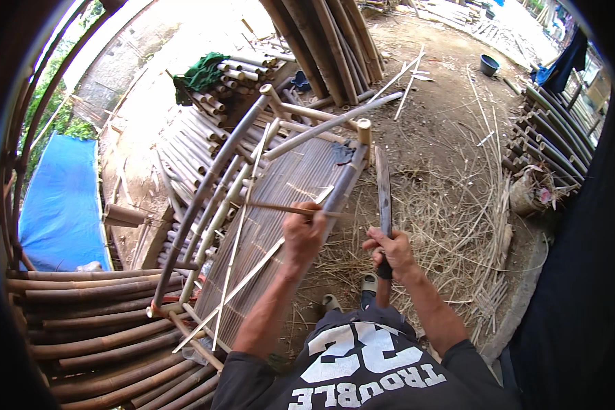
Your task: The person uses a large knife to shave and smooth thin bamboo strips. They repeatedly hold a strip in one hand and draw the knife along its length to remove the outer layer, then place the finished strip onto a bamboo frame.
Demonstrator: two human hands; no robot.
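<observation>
My left hand (304, 236) is closed around a thin brown bamboo stick (270, 206), held roughly level over the edge of a bamboo bench (252, 273). Upright in front of my body, a long machete (383, 188) has its dark blade pointing away from me. My right hand (393, 254) grips it low down, near the dark handle. Stick and blade are apart. Pale split bamboo strips (280, 247) lie lengthwise and slantwise over the bench's slatted top. A dark rag (343, 153) rests at its far end, beside a bamboo post (364, 133).
Bamboo shavings (437, 232) litter the ground to the right. Cut bamboo is stacked at the right (550, 140), behind the bench (239, 72) and at lower left (102, 328). Tall bamboo poles (328, 48) stand ahead. A blue tarp (64, 205) lies far left; a black bucket (489, 65) sits far right.
</observation>
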